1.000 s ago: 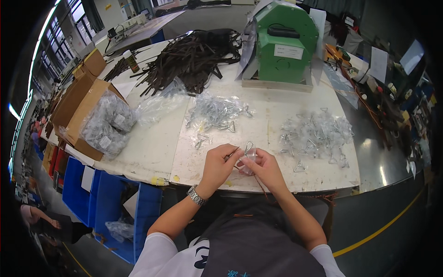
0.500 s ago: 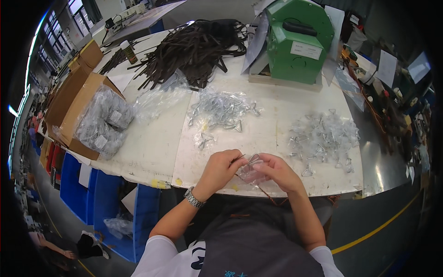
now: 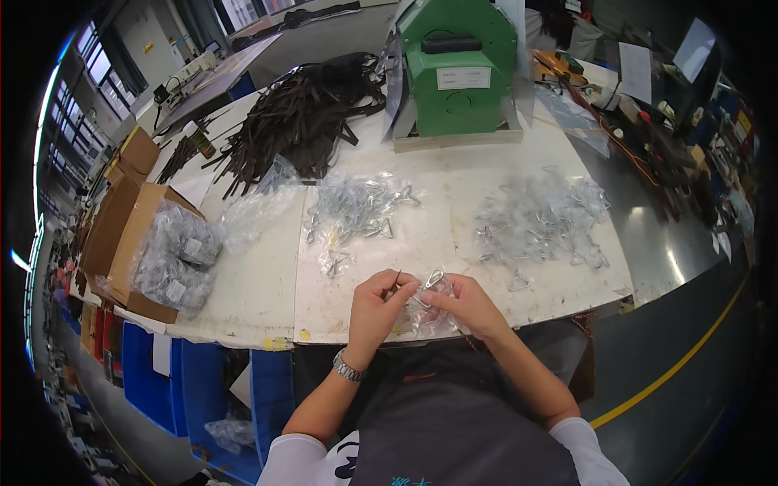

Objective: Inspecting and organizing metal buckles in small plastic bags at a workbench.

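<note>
Your left hand (image 3: 377, 301) and right hand (image 3: 463, 302) both pinch a metal clip (image 3: 429, 282) between them (long axis tilted up-right), over a clear bag (image 3: 421, 317) at the table (image 3: 259, 283) edge.

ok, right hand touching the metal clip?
Touching. The head view shows the right hand pinching the metal clip with its fingertips, no gap visible.

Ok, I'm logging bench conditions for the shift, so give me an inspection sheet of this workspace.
Surface: white worktable, worn front edge.
Job's things: small metal clip and clear plastic bag, held between left hand and right hand.
Clutter: two piles of bagged metal clips, dark straps, green machine, cardboard box of filled bags.
Grippers: both hands pinching, bare.
Cables: nothing seen.
Surroundings: blue bins, yellow floor line.
</note>
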A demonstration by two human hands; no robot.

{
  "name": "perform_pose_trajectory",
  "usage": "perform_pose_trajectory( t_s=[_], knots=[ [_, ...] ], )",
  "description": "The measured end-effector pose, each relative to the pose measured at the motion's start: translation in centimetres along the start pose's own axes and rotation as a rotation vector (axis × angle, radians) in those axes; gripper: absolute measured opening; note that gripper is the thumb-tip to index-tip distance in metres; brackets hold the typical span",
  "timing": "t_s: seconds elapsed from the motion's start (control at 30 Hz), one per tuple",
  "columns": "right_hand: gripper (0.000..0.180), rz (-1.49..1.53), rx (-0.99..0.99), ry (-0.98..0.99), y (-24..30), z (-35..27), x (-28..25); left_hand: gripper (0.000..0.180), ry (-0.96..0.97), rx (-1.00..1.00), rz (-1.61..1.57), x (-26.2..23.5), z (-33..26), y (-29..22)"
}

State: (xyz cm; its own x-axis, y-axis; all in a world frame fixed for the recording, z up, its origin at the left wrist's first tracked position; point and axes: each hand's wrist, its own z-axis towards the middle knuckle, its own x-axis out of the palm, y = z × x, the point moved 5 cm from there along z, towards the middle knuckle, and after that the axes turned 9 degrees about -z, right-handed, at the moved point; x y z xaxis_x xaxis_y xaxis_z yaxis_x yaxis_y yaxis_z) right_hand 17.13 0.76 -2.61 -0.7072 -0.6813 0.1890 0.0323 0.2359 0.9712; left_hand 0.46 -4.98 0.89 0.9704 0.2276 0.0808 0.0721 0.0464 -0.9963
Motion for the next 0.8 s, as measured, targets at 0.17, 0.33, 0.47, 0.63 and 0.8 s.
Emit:
perform_pose_trajectory(
  t_s=[0.17, 0.33, 0.47, 0.63, 0.8],
  knots=[
    [0.025, 0.063, 0.015, -0.015, -1.0, -1.1, -0.5, 0.013, 0.048, 0.375, 0.348, 2.6, -0.7, -2.1],
    [0.024, 0.083, 0.046, -0.07, -0.9, -1.5, -1.4, 0.011, 0.051, 0.235, 0.226, 2.8, -0.6, -0.7],
    [0.024, 0.167, -0.081, -0.239, 0.2, -1.6, -2.0, 0.021, -0.064, -0.085, -0.236, 2.0, -0.7, 1.1],
    [0.031, 0.369, -0.199, -0.311, 1.5, -1.5, -1.6, 0.028, 0.102, -0.253, -0.363, 4.3, -3.3, 2.7],
    [0.044, 0.546, -0.069, -0.205, 1.6, -1.2, 0.7, 0.022, 0.106, -0.26, -0.428, 5.0, -4.0, 3.7]
  ],
)
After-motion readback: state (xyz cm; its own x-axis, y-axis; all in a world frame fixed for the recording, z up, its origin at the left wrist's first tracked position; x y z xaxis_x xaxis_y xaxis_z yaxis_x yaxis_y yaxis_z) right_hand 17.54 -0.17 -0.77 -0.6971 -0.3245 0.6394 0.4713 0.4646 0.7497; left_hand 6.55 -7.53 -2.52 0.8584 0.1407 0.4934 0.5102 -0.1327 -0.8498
